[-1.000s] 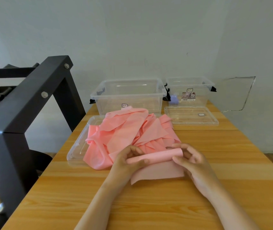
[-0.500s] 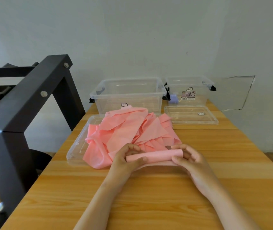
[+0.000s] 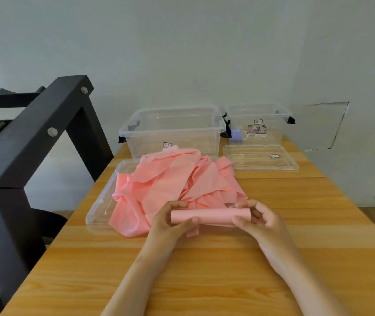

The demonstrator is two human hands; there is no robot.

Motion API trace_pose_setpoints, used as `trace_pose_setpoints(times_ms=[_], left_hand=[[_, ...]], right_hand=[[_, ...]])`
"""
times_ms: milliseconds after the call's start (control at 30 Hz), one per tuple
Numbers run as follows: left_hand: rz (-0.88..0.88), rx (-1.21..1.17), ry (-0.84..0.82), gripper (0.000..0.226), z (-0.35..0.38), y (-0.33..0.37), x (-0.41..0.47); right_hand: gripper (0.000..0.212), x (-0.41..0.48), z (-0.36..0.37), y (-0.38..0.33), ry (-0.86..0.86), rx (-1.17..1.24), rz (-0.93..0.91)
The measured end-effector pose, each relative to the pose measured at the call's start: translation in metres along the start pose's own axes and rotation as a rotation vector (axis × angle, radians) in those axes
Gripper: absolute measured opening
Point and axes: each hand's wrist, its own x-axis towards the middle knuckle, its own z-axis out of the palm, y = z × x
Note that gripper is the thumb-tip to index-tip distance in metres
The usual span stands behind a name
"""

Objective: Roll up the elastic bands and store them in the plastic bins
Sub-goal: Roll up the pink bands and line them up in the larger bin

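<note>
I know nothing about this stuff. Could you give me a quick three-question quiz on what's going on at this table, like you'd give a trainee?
1. True or false: the rolled pink band is already stored away.
2. Which hands grip the roll? A) left only B) right only C) both
3. Fill in: the loose pile of pink bands lies partly on a clear ___.
Key: 1 false, the large bin stands empty. 2 C, the left hand and right hand each grip an end. 3 lid.
</note>
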Motion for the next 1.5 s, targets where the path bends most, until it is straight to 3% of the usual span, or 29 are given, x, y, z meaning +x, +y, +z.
trace_pose_setpoints(times_ms=[133, 300, 567, 900, 1167, 1300, 1500], left_hand=[[0.033, -0.006, 0.009, 0.042, 0.003, 0.001, -0.001], [0.032, -0.071, 0.038, 0.051, 0.001, 0.000, 0.002], [-0.136, -0.523, 0.070, 0.047, 0.016, 0.011, 0.002], [-0.076, -0.561, 0.107, 0.027, 0.022, 0.064, 0.006], [-0.008, -0.537, 0.132, 0.019, 0.010, 0.082, 0.089], [0.007, -0.579, 0.181, 0.039, -0.001, 0.098, 0.160], [0.017, -0.499, 0.238, 0.032, -0.016, 0.132, 0.227]], right_hand=[[0.032, 0.005, 0.002, 0.001, 0.004, 0.064, 0.079], [0.047, 0.005, 0.003, 0.001, -0.012, 0.102, 0.099], [0.025, 0.003, 0.015, -0.006, 0.082, 0.123, 0.050], [0.037, 0.018, 0.032, -0.050, 0.137, 0.351, 0.014], [0.035, 0.106, 0.052, -0.056, 0.162, 0.446, -0.027], [0.030, 0.177, 0.062, -0.066, 0.151, 0.532, -0.049], [0.022, 0.256, 0.078, -0.085, 0.148, 0.517, 0.015]])
